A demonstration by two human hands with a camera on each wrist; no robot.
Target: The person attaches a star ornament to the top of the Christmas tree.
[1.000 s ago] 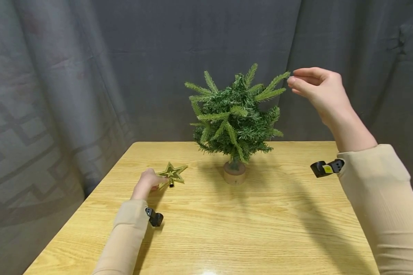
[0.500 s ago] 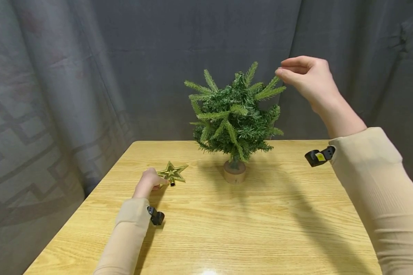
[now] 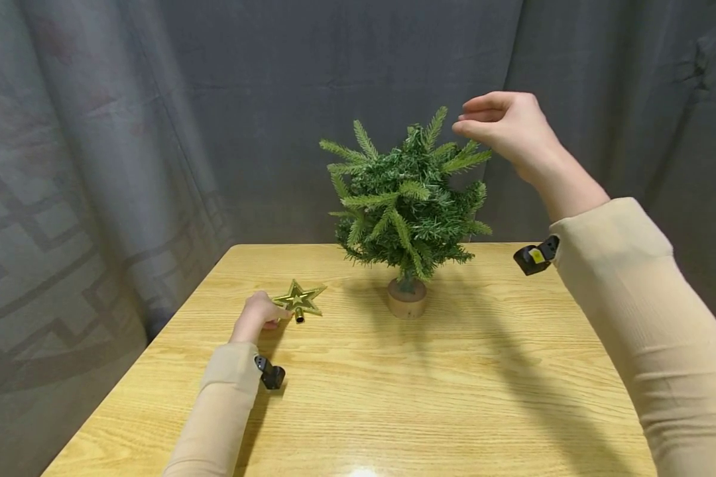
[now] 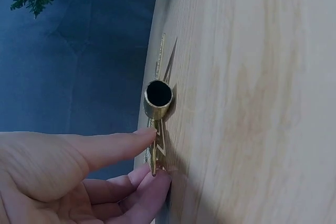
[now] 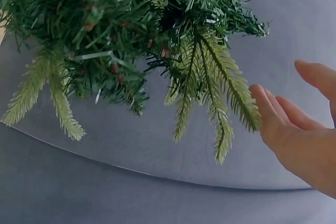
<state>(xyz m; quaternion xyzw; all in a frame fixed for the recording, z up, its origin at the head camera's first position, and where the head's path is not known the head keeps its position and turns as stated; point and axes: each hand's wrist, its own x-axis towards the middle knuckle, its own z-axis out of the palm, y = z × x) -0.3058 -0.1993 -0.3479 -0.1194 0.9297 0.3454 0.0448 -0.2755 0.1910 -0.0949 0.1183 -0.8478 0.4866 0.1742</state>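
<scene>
Left hand (image 3: pixel 256 316) pinches the gold star (image 3: pixel 298 300) between thumb and fingers at 8 o'clock from the small tree (image 3: pixel 414 212), inside the left edge of the surface (image 3: pixel 417 391). Right hand (image 3: pixel 507 127) hangs at the tree's 2 o'clock, thumb and fingers apart, beside a sprig (image 5: pixel 237 92); contact cannot be told. Far edge runs behind the tree at 12 o'clock; open room spreads from 5 to 7.

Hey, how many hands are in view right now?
2. The left hand pinches the gold star tree topper, left of the artificial Christmas tree; the right hand is raised near the tree's top. No others show.
</scene>
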